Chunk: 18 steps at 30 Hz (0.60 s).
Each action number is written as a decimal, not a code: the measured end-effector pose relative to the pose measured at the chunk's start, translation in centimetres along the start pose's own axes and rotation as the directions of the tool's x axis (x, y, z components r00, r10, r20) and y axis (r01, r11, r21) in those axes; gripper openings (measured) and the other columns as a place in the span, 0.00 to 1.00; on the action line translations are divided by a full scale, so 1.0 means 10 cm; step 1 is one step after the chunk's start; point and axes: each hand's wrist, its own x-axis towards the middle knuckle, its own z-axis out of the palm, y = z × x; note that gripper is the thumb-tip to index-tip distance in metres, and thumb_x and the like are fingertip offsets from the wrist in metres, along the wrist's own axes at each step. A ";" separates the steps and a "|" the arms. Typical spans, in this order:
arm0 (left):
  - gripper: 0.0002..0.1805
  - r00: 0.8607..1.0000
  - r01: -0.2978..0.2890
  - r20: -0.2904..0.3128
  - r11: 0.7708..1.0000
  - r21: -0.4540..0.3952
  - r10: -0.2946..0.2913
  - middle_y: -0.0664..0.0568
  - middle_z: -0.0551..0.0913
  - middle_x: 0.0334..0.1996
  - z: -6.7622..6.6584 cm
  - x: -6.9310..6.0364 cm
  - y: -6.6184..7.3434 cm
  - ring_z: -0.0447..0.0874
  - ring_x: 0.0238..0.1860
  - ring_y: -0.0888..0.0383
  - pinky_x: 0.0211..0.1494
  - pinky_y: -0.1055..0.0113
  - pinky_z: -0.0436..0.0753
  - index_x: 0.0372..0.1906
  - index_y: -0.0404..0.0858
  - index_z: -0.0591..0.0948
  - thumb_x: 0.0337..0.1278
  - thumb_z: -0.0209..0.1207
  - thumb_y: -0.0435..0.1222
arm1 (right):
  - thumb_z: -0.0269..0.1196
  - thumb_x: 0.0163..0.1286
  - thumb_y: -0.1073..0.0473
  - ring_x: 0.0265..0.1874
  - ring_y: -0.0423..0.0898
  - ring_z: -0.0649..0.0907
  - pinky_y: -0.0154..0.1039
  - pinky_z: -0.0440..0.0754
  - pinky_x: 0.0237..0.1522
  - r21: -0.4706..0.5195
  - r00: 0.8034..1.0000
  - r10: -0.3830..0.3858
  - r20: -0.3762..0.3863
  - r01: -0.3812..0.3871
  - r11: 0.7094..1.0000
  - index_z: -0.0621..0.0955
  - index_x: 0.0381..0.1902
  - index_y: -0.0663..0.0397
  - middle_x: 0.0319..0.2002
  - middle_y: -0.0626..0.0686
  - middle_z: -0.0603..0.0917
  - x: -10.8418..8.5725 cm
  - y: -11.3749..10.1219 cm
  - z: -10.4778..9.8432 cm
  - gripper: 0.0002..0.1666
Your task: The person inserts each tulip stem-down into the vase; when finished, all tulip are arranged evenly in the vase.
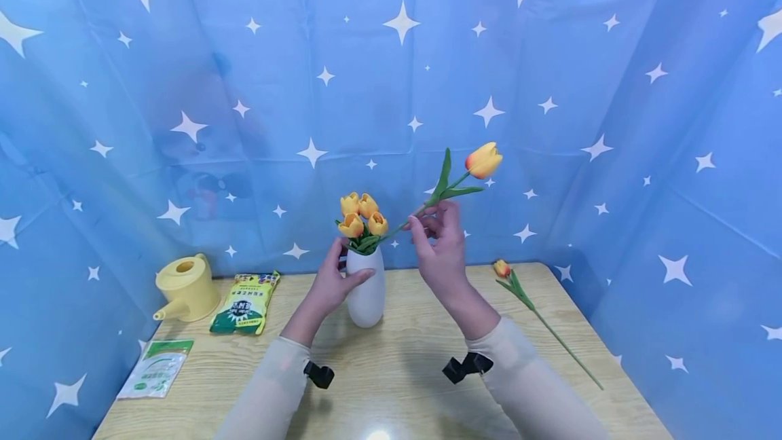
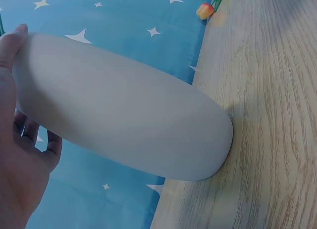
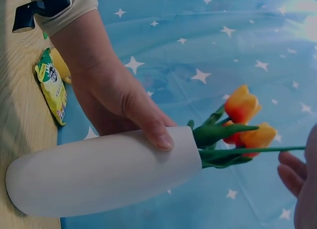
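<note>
A white vase [image 1: 366, 290] stands on the table with several yellow-orange tulips [image 1: 351, 225] in its mouth. My left hand [image 1: 332, 280] grips the vase near its rim, thumb across the front and fingers behind, as the right wrist view also shows. Up to the right, my right hand [image 1: 442, 250] pinches the green stem of another tulip [image 1: 484, 160]. That flower slants up and right, while the lower end of its stem [image 3: 277, 149] reaches the vase mouth. Whether the stem tip is inside, I cannot tell.
One more tulip [image 1: 544, 321] lies on the right of the wooden table [image 1: 391, 386]. At the left are a yellow watering can [image 1: 191, 294], a yellow-green packet [image 1: 246, 304] and a white-green packet [image 1: 156, 370]. A blue star-patterned curtain [image 1: 366, 107] hangs behind.
</note>
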 end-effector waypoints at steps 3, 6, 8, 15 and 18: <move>0.36 1.000 0.008 -0.005 1.000 -0.004 -0.008 0.47 0.77 0.67 0.00 0.00 0.00 0.80 0.64 0.41 0.63 0.37 0.83 0.70 0.50 0.70 0.66 0.78 0.51 | 0.65 0.83 0.68 0.35 0.53 0.91 0.35 0.84 0.31 -0.044 0.999 -0.013 0.046 0.015 0.999 0.70 0.60 0.62 0.44 0.60 0.87 -0.02 0.01 0.03 0.17; 0.37 1.000 0.019 -0.006 1.000 -0.004 -0.019 0.48 0.78 0.67 0.00 0.01 -0.01 0.80 0.65 0.41 0.64 0.37 0.83 0.70 0.51 0.70 0.66 0.78 0.53 | 0.64 0.84 0.67 0.34 0.49 0.91 0.38 0.83 0.25 -0.090 0.997 -0.031 0.068 0.037 0.995 0.70 0.60 0.59 0.43 0.60 0.89 -0.03 0.03 0.05 0.16; 0.37 1.000 0.025 -0.004 1.000 -0.005 -0.025 0.48 0.78 0.67 0.00 0.01 -0.02 0.79 0.66 0.41 0.64 0.37 0.82 0.71 0.52 0.70 0.65 0.78 0.54 | 0.64 0.83 0.67 0.35 0.50 0.91 0.40 0.84 0.25 -0.100 0.996 -0.046 0.072 0.053 0.994 0.71 0.59 0.58 0.42 0.60 0.90 -0.03 0.02 0.06 0.15; 0.39 0.999 0.037 0.001 0.999 0.002 -0.037 0.48 0.77 0.67 0.00 0.01 -0.03 0.79 0.67 0.39 0.65 0.35 0.82 0.72 0.53 0.69 0.65 0.78 0.56 | 0.61 0.85 0.68 0.33 0.49 0.88 0.41 0.86 0.30 -0.125 0.990 -0.125 0.067 0.132 0.983 0.71 0.60 0.61 0.41 0.59 0.88 0.03 0.00 0.06 0.13; 0.40 0.999 0.035 0.000 0.999 0.008 -0.035 0.48 0.77 0.67 0.00 0.01 -0.02 0.79 0.67 0.39 0.66 0.35 0.82 0.72 0.53 0.69 0.65 0.78 0.56 | 0.62 0.83 0.71 0.33 0.50 0.88 0.42 0.87 0.31 -0.158 0.979 -0.188 0.083 0.199 0.967 0.71 0.62 0.64 0.41 0.60 0.86 0.05 -0.01 0.08 0.16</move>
